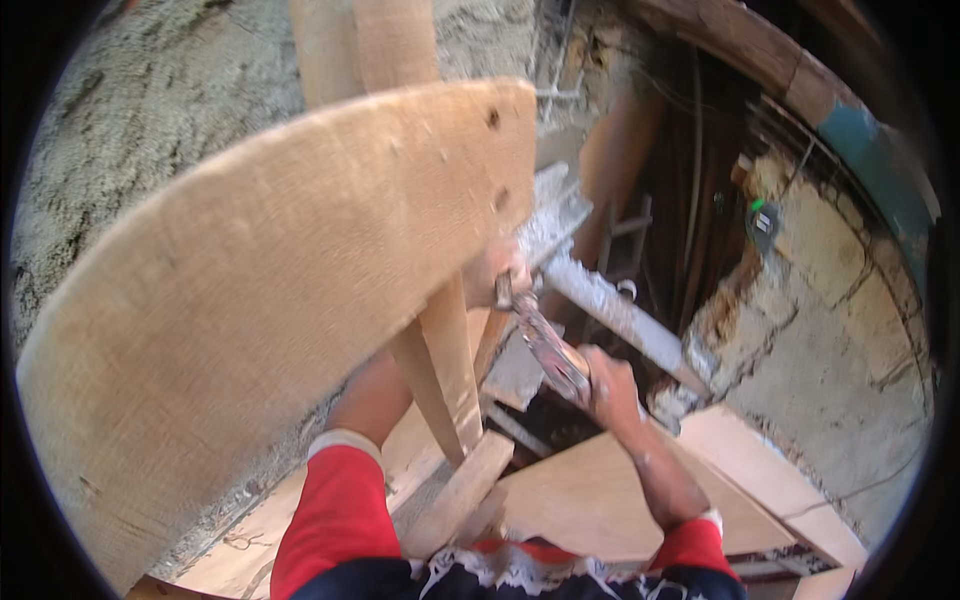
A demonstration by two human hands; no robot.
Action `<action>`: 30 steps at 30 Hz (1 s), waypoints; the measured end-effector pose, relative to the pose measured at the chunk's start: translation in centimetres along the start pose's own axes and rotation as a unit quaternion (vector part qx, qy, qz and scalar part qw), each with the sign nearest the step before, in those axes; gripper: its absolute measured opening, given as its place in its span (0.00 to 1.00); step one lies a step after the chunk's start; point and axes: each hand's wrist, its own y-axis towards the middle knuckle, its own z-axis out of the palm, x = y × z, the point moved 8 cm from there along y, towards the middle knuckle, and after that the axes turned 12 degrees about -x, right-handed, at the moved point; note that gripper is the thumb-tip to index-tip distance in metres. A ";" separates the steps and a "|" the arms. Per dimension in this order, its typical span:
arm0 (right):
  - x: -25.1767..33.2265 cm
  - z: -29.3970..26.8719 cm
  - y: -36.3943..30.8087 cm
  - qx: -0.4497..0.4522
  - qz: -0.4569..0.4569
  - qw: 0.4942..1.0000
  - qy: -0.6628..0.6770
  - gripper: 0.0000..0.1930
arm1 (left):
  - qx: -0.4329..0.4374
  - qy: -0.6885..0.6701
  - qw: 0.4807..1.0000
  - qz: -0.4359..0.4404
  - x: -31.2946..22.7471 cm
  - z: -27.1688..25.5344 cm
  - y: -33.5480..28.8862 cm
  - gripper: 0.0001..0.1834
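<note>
A large wooden board [270, 240] with a curved edge fills the left and middle, with two dark knots near its right end. Reaching from under this board, my left hand [494, 272] is closed beside its lower right edge; the board partly hides it, and what its fingers hold I cannot make out. My right hand [608, 388] grips the handle of a worn hammer [548, 345], smeared with grey and reddish dirt. The hammer's head is close to my left fingers. Below the board's edge, an upright timber [447, 365] stands beside my left forearm.
Rough grey plaster [150, 110] lies behind the board. To the right is a dark gap with a cement-covered beam [620, 310] and a ladder [630, 235]. Plywood sheets [610, 495] and a short plank [460, 495] lie near my body. Broken masonry [825, 270] borders the gap.
</note>
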 end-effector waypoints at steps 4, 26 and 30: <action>3.1 -1.1 -1.6 -0.096 -0.082 0.990 0.063 0.12 | -0.074 -0.004 0.994 0.077 0.0 -2.2 1.1 0.14; -1.3 2.5 0.1 0.017 0.049 0.997 0.052 0.12 | -0.083 0.014 0.996 0.040 0.7 -0.9 0.8 0.11; -1.4 1.4 -3.4 -0.013 0.109 0.991 0.076 0.09 | -0.157 0.021 0.987 -0.003 1.3 -0.6 0.9 0.13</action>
